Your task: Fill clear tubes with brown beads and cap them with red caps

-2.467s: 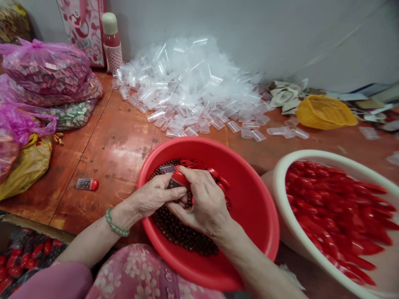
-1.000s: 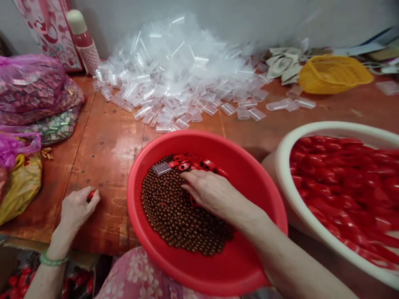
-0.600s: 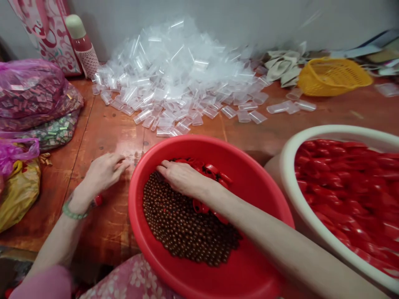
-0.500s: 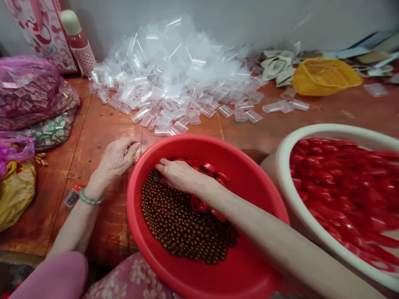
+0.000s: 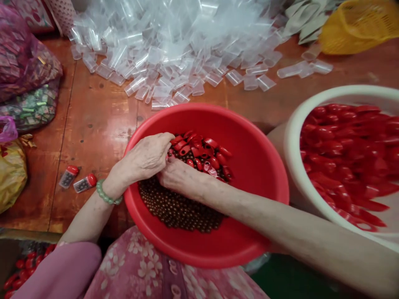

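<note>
Over a red basin [image 5: 258, 182], my left hand [image 5: 145, 158], with a green bead bracelet at the wrist, meets my right hand [image 5: 179, 176]. Fingers of both hands are closed together, and what they hold is hidden. Dark brown beads [image 5: 183, 211] cover the basin's floor below them. Glossy red plastic caps [image 5: 196, 147] lie on the beads just beyond my right hand. To the left on the wooden table rest two small clear tubes with red caps and dark beads inside, one tube [image 5: 68, 176] beside another tube [image 5: 83, 183].
A heap of clear plastic tubes [image 5: 174, 54] spreads behind the basin. At right stands a white tub [image 5: 293, 145] of red plastic pieces [image 5: 346, 162]. A yellow basket [image 5: 352, 33] sits at the back right. Filled plastic bags [image 5: 28, 104] line the left side.
My left hand has moved right, over the basin, and now meets my right hand. Two capped tubes show on the table where one was visible. The view has tipped downward.
</note>
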Tool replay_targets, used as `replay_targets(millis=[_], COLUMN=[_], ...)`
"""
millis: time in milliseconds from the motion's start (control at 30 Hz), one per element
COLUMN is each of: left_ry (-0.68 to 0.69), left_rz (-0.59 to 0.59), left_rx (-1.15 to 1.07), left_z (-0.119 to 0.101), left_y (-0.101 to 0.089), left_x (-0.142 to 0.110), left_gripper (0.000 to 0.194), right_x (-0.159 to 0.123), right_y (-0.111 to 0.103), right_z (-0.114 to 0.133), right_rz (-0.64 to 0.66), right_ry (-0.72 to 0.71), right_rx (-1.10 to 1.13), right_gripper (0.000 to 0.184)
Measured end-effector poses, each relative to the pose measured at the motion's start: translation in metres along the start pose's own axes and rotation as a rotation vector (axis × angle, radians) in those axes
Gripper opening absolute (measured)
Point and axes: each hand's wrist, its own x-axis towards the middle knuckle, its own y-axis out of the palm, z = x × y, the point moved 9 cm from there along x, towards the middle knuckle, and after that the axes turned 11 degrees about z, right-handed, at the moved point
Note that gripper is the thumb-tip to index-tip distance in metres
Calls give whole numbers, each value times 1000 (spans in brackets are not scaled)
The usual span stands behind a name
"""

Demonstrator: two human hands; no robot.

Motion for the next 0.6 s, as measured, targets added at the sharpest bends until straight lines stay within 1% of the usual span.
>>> replay_targets(millis=[100,167,200,300,367,433,500,600], left_ry=[-25,-41,-43,-18,-21,-51,-66,-32], left_rz=[34,34,29,-11,-41,-53,-50,2], left_rx=[-1,1,-2,-60,-165,-315,-477,-684], left_z=[2,3,4,4,3,2,-1,-9], left_y=[1,1,1,-2,-6,-10,-13,-10], left_x=[5,6,7,6,2,-7,-21,-44], left_gripper=[30,30,30,30,30,29,30,37], right_x=[0,-4,-6,-10,-12,-15,-21,-34], right_y=[8,11,13,18,17,11,2,-16], right_z=[24,34,35,28,21,14,7,-4], right_rz=[83,132,155,180,147,94,50,7], right_ry=[-74,-144,-163,-173,-193,-213,-219,-185], right_rx=[-60,44,124,403,606,801,950,1072], right_gripper=[35,30,28,37,40,44,45,44])
